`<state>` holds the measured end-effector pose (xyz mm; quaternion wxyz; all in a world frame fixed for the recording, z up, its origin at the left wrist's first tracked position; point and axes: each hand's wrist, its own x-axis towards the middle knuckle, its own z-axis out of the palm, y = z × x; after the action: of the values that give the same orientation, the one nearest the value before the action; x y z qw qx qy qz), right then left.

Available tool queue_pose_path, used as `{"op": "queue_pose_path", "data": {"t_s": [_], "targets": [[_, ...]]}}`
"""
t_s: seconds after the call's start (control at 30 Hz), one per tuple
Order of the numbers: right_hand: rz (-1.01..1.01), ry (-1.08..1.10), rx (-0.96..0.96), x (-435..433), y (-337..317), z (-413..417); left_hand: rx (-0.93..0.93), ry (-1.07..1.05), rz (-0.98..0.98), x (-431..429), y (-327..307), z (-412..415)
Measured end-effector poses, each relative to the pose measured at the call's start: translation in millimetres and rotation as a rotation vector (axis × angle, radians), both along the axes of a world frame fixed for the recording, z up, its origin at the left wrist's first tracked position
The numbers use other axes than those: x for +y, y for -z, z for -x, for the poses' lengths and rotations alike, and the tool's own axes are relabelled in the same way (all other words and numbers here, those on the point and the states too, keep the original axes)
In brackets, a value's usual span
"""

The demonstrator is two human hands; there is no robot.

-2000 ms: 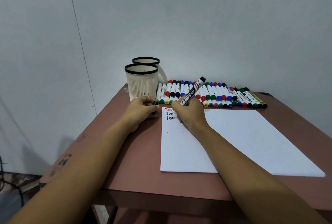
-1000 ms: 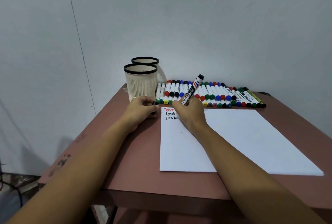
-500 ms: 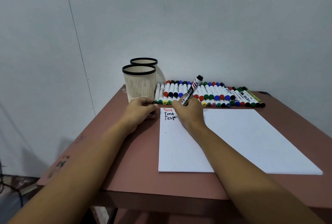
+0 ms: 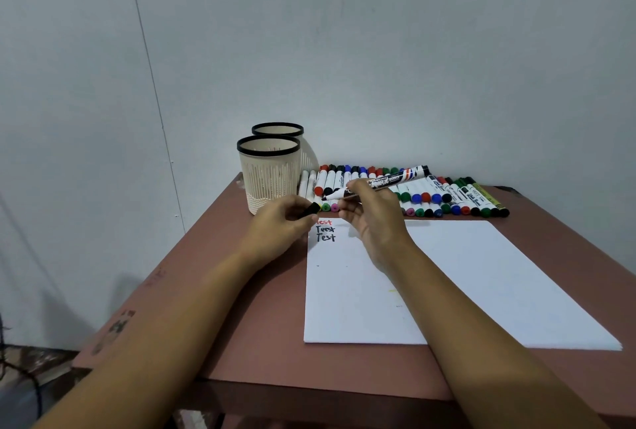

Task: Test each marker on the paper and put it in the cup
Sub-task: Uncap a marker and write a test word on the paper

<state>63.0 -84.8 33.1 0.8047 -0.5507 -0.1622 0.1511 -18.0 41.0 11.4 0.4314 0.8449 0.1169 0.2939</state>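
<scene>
Marker (image 4: 390, 182) level in right hand (image 4: 375, 218) pinch grip, cap (image 4: 311, 209) in left hand (image 4: 278, 226) pinch.

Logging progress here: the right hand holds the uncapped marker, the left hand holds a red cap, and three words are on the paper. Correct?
No: the cap in the left hand is black, not red, as the head view shows. The right hand does hold the uncapped marker, and three words are on the paper.

Head camera looks forward-down, close above the paper (image 4: 481, 291).
</scene>
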Motion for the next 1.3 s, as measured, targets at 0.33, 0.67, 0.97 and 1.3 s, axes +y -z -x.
{"op": "queue_pose_path", "data": {"t_s": [0.33,0.67,0.97,1.3], "targets": [[0.185,-0.104,-0.122,3.5,10.3,1.9,-0.033,0.085,-0.114,-5.0,0.2,2.3],[0.137,-0.193,-0.144,-2.2,10.7,7.9,-0.1,0.102,-0.285,-15.4,2.5,7.3],[0.157,-0.21,-0.224,-6.7,14.0,11.2,0.004,0.326,0.15,-15.3,-4.1,10.8],[0.491,0.08,-0.322,-9.4,5.8,-6.3,-0.154,0.094,0.508,-18.2,-13.4,10.1]]}}
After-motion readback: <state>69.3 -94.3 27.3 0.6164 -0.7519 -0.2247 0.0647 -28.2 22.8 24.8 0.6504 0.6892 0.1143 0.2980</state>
